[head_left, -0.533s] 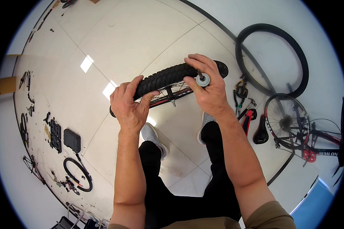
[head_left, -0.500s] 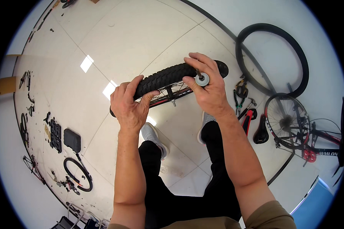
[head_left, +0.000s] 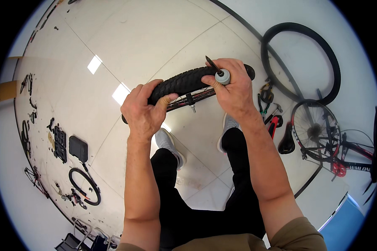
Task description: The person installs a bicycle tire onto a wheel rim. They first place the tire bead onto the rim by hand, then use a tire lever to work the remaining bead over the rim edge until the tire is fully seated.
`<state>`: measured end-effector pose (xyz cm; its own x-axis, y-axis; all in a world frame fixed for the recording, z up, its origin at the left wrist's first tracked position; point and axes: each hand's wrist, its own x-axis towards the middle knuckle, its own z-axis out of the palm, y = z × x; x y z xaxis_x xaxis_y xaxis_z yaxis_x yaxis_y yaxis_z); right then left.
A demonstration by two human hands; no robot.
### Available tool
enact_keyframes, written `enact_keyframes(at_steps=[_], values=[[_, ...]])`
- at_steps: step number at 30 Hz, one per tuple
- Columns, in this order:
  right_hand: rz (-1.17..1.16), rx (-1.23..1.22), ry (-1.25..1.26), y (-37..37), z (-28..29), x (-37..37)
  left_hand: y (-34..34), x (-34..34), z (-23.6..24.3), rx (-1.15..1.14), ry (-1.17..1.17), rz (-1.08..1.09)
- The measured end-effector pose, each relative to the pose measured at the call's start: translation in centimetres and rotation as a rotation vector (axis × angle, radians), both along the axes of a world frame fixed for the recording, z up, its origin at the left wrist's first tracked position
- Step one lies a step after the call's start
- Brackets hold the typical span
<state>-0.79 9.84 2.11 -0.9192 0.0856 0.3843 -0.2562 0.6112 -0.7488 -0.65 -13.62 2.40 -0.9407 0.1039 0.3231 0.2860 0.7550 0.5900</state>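
Between my grips is one wheel (head_left: pixel 191 99), seemingly steadied: left hand (head_left: pixel 143 111) clasps tyre (head_left: pixel 182 83), right hand (head_left: pixel 234 93) tyre plus grey-handled tool (head_left: pixel 223 77).

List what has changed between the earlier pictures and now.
The grey-handled tool in the right hand has tilted: more of its dark shaft shows, pointing toward the picture's upper left. Nothing was taken hold of or let go. The left hand still grips the wheel. The view itself shifted slightly.
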Motion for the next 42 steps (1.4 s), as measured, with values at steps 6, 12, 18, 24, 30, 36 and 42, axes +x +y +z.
enact_keyframes(at_steps=[6,12,18,24,30,36,42], values=[[-0.089,0.034,-0.006,-0.7,0.2,0.0,0.2,-0.4,-0.3,0.073,0.021,0.010],[-0.134,0.009,-0.052,-0.9,0.4,0.0,0.3,-0.4,0.0,0.125,-0.098,0.039],[-0.133,0.014,-0.122,-0.7,0.8,0.0,0.4,-0.3,0.2,0.120,-0.158,0.060],[-0.122,-0.028,-0.136,-0.3,0.3,-0.2,0.3,-0.3,1.3,0.074,-0.259,0.039],[-0.045,-0.093,-0.198,1.2,0.0,-0.1,0.9,-0.3,3.3,-0.010,-0.272,-0.026],[0.067,-0.130,-0.229,1.7,0.6,0.0,3.9,0.6,2.1,-0.238,0.141,0.005],[0.068,-0.148,-0.327,0.9,1.3,0.0,3.3,0.4,0.5,-0.289,0.152,0.058]])
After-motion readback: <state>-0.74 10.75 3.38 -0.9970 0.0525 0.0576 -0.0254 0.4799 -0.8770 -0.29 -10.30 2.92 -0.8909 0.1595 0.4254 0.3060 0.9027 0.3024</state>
